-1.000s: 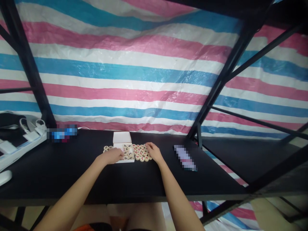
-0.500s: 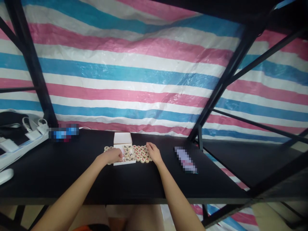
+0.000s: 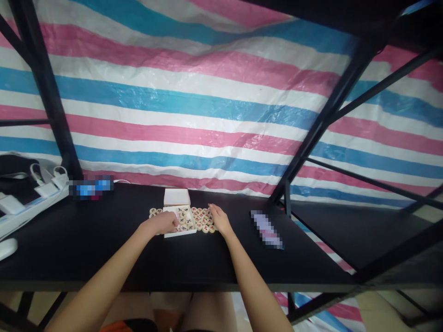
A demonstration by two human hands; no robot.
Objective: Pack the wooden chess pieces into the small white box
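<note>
Head: L fingers (image 3: 171, 222) curled over box (image 3: 180, 234); R fingers (image 3: 214, 210) extd by red pcs (image 3: 203, 221).

The box (image 3: 180, 234) is white, the discs (image 3: 205, 228) cream, the sheet (image 3: 194, 103) pink-blue-white striped.

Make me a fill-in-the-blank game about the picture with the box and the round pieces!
1. The open box, partly under the left hand, is coloured ____.
2. The right hand is at loose pieces with ____ markings.
3. The clearly seen pieces inside the box have ____ markings.
4. The striped sheet behind the table is white, pink and ____.

Missing words: white; red; black; blue.
</note>
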